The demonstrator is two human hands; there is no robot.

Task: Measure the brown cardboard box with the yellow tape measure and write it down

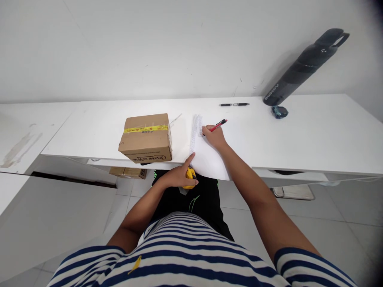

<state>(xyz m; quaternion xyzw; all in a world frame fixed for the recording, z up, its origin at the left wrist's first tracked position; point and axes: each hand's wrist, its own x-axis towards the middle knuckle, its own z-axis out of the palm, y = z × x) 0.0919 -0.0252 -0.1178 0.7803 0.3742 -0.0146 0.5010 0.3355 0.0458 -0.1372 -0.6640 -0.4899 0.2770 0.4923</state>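
My right hand (214,136) is closed around a red and black pen (220,124), its tip down at the upper left part of a white notebook (209,159). The notebook's page hangs a little past the desk's front edge. At that edge my left hand (180,174) is wrapped around a yellow and black tape measure (190,178), its index finger reaching to the notebook's lower left. Left of the notebook stands a brown cardboard box (146,137) with yellow tape across its top. What is written on the page is too small to read.
A black pen (234,104) lies behind the notebook. At the back right, a tall dark bottle (302,67) stands near the wall beside a dark watch (280,112). Beneath the white desk (287,139) are another box (128,172) and a flat pale object (295,192).
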